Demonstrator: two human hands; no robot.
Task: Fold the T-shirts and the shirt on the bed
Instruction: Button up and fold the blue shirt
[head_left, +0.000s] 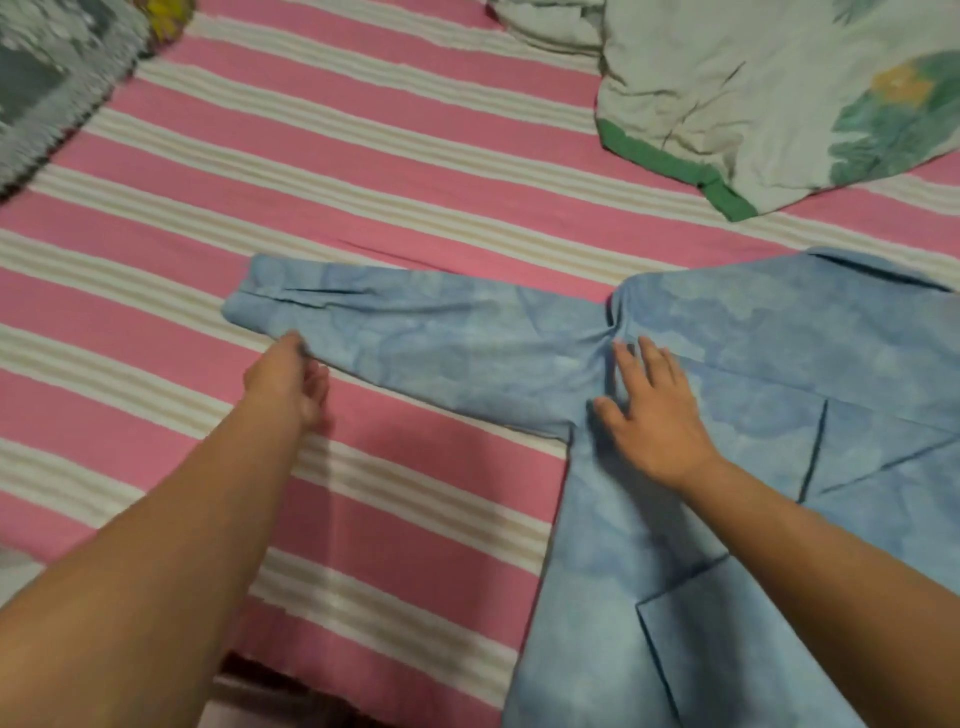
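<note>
While the left hand (285, 379) pinches the sleeve edge at mid-frame, the right hand (649, 410), fingers spread, pins the blue shirt (753, 364) at lower right; a weak pinch could let the sleeve slip and crease.

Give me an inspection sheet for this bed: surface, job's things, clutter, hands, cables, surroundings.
Surface: pink and white striped sheet, a few creases.
Job's things: blue shirt lies flat, sleeve stretched out to the left; pale T-shirt with green trim crumpled at top right.
Clutter: grey patterned cloth at top left, blurred.
Hands: left hand pinches the sleeve's lower edge near the cuff; right hand presses flat at the armpit.
Cables: nothing seen.
Surroundings: dark gap below the bed's near edge, unclear.
</note>
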